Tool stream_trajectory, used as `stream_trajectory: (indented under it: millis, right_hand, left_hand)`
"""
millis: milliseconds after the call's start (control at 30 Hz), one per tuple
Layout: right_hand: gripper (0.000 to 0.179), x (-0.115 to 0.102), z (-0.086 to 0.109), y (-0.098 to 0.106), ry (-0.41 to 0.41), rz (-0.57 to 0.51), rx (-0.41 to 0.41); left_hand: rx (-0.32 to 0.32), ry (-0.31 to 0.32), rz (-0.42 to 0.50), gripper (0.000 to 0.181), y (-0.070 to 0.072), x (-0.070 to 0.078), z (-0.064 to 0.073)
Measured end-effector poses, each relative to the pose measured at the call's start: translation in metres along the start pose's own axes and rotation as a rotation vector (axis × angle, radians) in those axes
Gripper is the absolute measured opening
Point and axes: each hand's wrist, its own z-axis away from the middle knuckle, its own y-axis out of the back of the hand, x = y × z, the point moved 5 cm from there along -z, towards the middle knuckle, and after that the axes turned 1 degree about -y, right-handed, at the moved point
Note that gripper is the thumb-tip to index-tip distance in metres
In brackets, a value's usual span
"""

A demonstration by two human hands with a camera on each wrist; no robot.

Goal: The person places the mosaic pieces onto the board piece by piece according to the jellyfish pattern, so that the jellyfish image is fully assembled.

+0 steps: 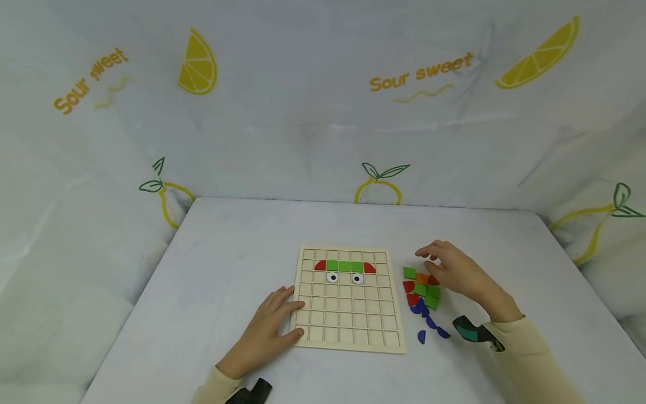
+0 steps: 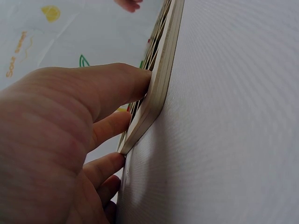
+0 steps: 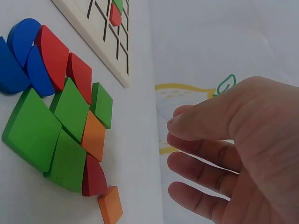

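Note:
A wooden grid board (image 1: 345,318) lies flat on the table. In its second row sit green squares (image 1: 345,266) with a red quarter-round piece at each end, and two round eye pieces (image 1: 332,278) lie just below. My left hand (image 1: 264,328) rests at the board's left edge; its thumb and forefinger touch the frame in the left wrist view. To the right, above a group of loose pieces, my right hand (image 1: 459,272) hovers with loosely bent fingers and nothing between them. That group includes green squares (image 3: 32,130), orange squares (image 3: 94,135), red pieces (image 3: 52,53) and blue half-rounds (image 3: 13,70).
Several blue pieces (image 1: 430,322) are scattered nearer me, right of the board. The white table (image 1: 227,241) runs back to an upright white sheet (image 1: 292,112) printed with lemons. Dark bands (image 1: 474,332) show at both cuffs.

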Motion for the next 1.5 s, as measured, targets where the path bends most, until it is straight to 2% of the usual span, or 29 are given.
stream_trajectory:
  millis: [467, 667, 900, 1267, 1500]
  right_hand:
    - [0.026, 0.014, -0.001, -0.021, -0.053, 0.069, -0.109]
    - [0.029, 0.012, 0.001, -0.023, -0.041, 0.091, -0.113]
    - [0.022, 0.013, 0.003, -0.028, -0.013, 0.130, -0.097]
    - [0.020, 0.012, 0.003, -0.030, -0.063, 0.087, -0.076]
    - [0.014, 0.011, 0.003, -0.027, -0.064, 0.000, -0.073]
  left_hand:
    - [-0.003, 0.008, 0.009, 0.047, 0.002, 0.002, 0.000]
    - [-0.003, 0.015, 0.020, 0.047, 0.002, 0.001, -0.001]
    - [-0.005, 0.026, 0.019, 0.048, 0.001, 0.001, -0.001]
    - [-0.008, 0.025, 0.015, 0.048, 0.002, 0.003, -0.001]
    - [-0.010, 0.026, 0.019, 0.047, 0.002, 0.003, -0.001]
